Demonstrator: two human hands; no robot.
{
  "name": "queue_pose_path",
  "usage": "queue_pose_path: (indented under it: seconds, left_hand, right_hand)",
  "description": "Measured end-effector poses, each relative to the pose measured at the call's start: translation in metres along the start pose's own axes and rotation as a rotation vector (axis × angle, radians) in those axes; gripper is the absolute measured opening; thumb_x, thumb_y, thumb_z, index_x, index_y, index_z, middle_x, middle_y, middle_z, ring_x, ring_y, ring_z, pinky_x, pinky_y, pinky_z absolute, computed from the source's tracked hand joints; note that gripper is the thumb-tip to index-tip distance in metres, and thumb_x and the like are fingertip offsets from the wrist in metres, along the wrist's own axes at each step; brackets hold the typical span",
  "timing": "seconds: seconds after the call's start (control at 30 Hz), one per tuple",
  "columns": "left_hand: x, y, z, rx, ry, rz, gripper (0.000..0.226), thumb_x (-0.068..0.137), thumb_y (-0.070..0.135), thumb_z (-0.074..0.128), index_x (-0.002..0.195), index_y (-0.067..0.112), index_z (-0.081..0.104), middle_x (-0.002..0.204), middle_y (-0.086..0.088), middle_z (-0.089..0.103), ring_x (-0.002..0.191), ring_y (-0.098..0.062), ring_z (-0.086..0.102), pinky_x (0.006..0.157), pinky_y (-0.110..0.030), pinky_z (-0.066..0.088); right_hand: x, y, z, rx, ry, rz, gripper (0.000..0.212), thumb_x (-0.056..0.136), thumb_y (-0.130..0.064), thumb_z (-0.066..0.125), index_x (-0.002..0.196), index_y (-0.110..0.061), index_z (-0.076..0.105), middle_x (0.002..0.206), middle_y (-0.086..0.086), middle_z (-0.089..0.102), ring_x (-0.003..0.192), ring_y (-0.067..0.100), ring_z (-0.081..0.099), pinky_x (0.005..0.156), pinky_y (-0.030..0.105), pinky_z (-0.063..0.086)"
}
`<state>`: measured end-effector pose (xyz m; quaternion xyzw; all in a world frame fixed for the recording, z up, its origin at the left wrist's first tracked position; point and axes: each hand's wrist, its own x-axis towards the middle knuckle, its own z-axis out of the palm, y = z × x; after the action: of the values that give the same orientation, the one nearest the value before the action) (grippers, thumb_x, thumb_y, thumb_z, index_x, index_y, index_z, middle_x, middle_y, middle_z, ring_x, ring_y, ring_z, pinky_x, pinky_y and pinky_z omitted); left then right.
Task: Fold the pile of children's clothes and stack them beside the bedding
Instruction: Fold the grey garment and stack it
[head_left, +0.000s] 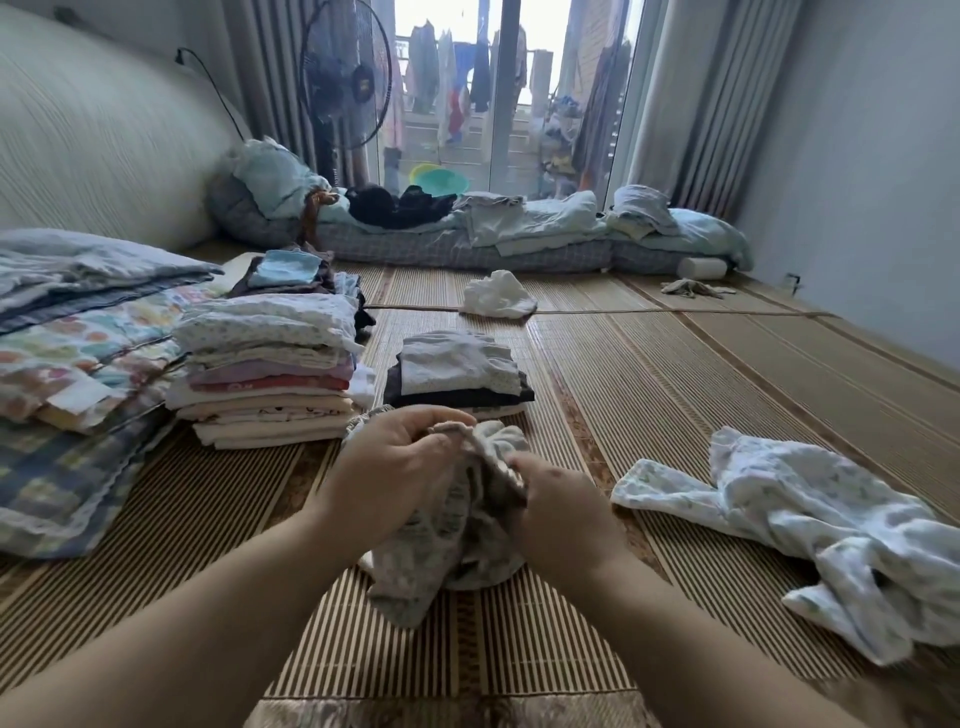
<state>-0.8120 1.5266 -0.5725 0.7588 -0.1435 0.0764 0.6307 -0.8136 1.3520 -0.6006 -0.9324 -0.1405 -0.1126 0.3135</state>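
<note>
Clenched on a small garment (410, 564), my left grip (397, 460) and right grip (558, 506) meet at lower centre of the frame, over the mat (649, 364). I judge it light, limp, soft; best held by the gathered waistband (501, 434). Folded stacks (270, 374) sit centre-left, beside the bedding (78, 338).

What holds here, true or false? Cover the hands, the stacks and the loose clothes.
1. The left hand and the right hand both grip the same small garment. True.
2. The tall folded stack sits right of the short stack. False: it sits left of it, next to the bedding.
3. A white printed garment lies unfolded on the mat at the right. True.
4. The crumpled white cloth lies on top of the short stack. False: it lies on the mat beyond that stack.
</note>
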Motion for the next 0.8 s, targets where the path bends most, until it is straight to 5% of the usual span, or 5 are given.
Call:
queue_pose_path:
  seconds: [0.13,0.3,0.4,0.53,0.8]
  left_hand:
    - [-0.001,0.020,-0.028,0.406,0.007,0.087,0.025,0.084,0.012,0.063,0.085,0.036,0.070,0.070,0.015,0.069,0.050,-0.015,0.058,0.043,-0.023,0.044]
    - [0.016,0.066,-0.062,0.948,-0.045,0.202,0.036,0.084,0.001,0.061,0.101,0.031,0.072,0.098,0.014,0.056,0.090,-0.007,0.051,0.070,-0.009,0.035]
    - [0.032,0.123,-0.082,1.052,0.046,0.454,0.030,0.074,-0.006,0.069,0.094,0.016,0.076,0.092,-0.005,0.066,0.086,-0.022,0.062,0.074,-0.026,0.044]
    - [0.055,0.210,-0.107,1.166,0.155,0.459,0.020,0.086,0.007,0.061,0.101,0.015,0.073,0.083,0.003,0.062,0.082,0.002,0.058,0.074,-0.016,0.042]
    - [0.068,0.318,-0.116,1.396,0.172,0.387,0.029,0.093,0.020,0.058,0.122,0.019,0.063,0.114,-0.004,0.065,0.106,-0.024,0.058,0.092,-0.036,0.044]
  right_hand:
    - [0.001,0.018,-0.038,-0.028,-0.026,0.237,0.015,0.083,-0.019,0.055,0.077,-0.021,0.068,0.073,-0.005,0.066,0.070,0.014,0.061,0.067,0.038,0.055]
    - [0.024,-0.017,-0.124,0.193,0.097,0.279,0.014,0.070,-0.013,0.061,0.072,-0.018,0.073,0.068,0.002,0.072,0.070,0.021,0.068,0.071,0.040,0.058]
    - [0.047,-0.061,-0.177,0.175,0.200,0.167,0.020,0.066,-0.007,0.060,0.071,-0.017,0.076,0.065,0.007,0.071,0.068,0.024,0.065,0.069,0.037,0.054]
    - [0.066,-0.116,-0.244,0.020,0.326,0.061,0.009,0.077,-0.010,0.066,0.080,-0.008,0.074,0.044,-0.010,0.056,0.057,0.014,0.049,0.051,0.024,0.038]
    - [0.072,-0.178,-0.321,0.140,0.365,0.052,0.021,0.080,0.003,0.049,0.066,-0.010,0.060,0.042,-0.002,0.043,0.040,0.009,0.035,0.041,0.015,0.024]
